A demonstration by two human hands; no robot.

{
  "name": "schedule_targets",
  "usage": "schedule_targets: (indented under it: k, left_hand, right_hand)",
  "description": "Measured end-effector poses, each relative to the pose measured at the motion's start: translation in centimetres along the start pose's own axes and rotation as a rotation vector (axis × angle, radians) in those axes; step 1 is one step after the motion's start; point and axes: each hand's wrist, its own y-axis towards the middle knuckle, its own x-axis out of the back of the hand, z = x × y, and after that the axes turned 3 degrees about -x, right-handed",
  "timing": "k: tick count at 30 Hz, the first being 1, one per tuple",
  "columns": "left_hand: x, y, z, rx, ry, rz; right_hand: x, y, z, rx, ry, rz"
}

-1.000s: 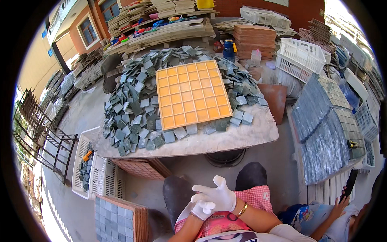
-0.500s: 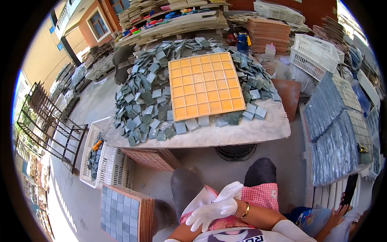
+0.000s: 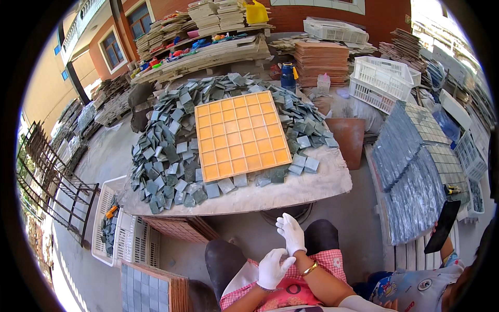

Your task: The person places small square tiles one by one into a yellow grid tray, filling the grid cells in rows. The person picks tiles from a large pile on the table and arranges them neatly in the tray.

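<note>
- Left hand (image 3: 273, 269), white-gloved: fingers curled at right wrist; cannot tell if gripping.
- Right hand (image 3: 292, 235), white-gloved: fingers extended, nothing visible held.
- Bench (image 3: 317, 184) beyond the knees.
- Yellow grid tray (image 3: 243, 136) on bench, loose grey tiles (image 3: 158, 181) around it.
- Blue jug (image 3: 287, 77) behind.

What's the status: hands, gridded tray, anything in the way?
Left gloved hand close beside right gloved hand, grip unclear; right open, empty. Orange gridded tray amid loose gray square tiles on worktable, cells tile-free. Tiles crowd its edges.
</note>
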Motion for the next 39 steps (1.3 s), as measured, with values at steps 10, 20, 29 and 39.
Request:
schedule_targets:
  k: [10, 20, 29, 39]
  left_hand:
    - [0.9, -0.1, 0.0, -0.263, -0.062, 0.471]
    - [1.0, -1.7, -0.2, -0.052, -0.174, 0.520]
    - [11.1, 16.7, 13.4, -0.080, 0.238, -0.347]
    - [15.5, 27.5, 22.6, 0.268, 0.072, -0.333]
  right_hand:
    - [1.6, -0.9, -1.4, 0.265, -0.204, 0.217]
    - [0.9, -0.5, -1.0, -0.019, -0.290, 0.537]
    - [-4.3, 13.6, 12.0, 0.893, -0.912, -0.078]
    - [-6.7, 19.7, 14.9, 0.533, -1.104, -0.134]
